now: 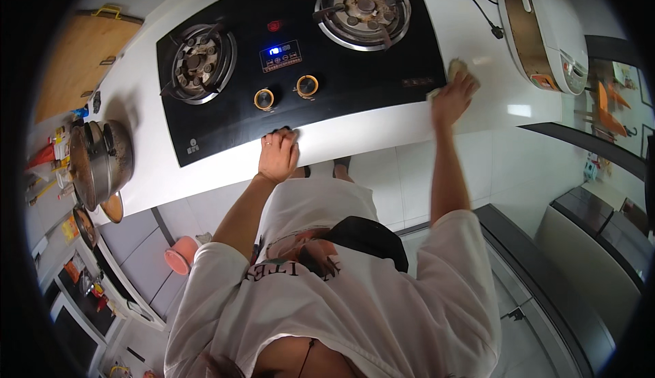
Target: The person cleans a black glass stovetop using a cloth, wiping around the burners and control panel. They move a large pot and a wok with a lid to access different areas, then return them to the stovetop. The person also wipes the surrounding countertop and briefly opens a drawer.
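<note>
My right hand [453,99] presses a pale, crumpled cloth [457,66] onto the white countertop [353,131], just off the right edge of the gas hob. Part of that cloth is hidden under the palm and fingers. At the front edge of the black glass hob [230,122] is my left hand [279,155], with a ring on one finger and the fingertips bent down. Something dark shows by those fingertips; I cannot tell whether it is an object or a reflection. Two gas burners [366,7] and two control knobs [307,86] sit on the hob, around a lit display [280,52].
A white rice cooker [555,25] stands at the right, its plug [496,31] lying on the counter. Stacked metal pots [115,158] are at the left, near a wooden board [77,60]. A pink bucket [179,256] is on the floor at lower left.
</note>
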Tool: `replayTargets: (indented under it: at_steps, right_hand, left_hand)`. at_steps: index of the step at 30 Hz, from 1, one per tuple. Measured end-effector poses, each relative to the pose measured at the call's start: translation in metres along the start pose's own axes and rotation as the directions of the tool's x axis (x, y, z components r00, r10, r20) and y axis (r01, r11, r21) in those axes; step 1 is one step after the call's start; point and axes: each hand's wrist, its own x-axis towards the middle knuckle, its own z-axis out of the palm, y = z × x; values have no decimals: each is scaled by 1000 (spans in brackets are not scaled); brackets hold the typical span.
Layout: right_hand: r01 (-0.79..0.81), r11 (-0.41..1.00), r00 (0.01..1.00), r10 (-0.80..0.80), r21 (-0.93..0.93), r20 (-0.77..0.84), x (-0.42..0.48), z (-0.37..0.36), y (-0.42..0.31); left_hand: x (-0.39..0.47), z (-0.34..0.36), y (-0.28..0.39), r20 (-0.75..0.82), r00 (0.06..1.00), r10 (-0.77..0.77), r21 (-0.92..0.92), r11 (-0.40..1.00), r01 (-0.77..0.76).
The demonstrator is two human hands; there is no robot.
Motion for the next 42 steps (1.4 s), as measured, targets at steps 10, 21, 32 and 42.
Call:
replayTargets:
  at_steps: [10, 21, 32, 42]
  right_hand:
    - [239, 967, 921, -254, 85, 296, -107, -50, -58]
    - [55, 967, 992, -26, -247, 122, 55, -14, 116]
    - [31, 994, 1000, -31, -107, 1, -97, -17, -4]
    - [369, 910, 896, -403, 192, 189, -213, -40, -164]
  left_hand:
    - [-6, 9, -7, 18, 999, -45, 18, 999, 45]
    - [-7, 11, -11, 12, 1000, 1, 66, 998, -2]
    - [-3, 3, -3, -11, 1000, -10, 28, 1000, 10]
    - [-2, -4, -4, -128, 992, -9, -179, 984, -14]
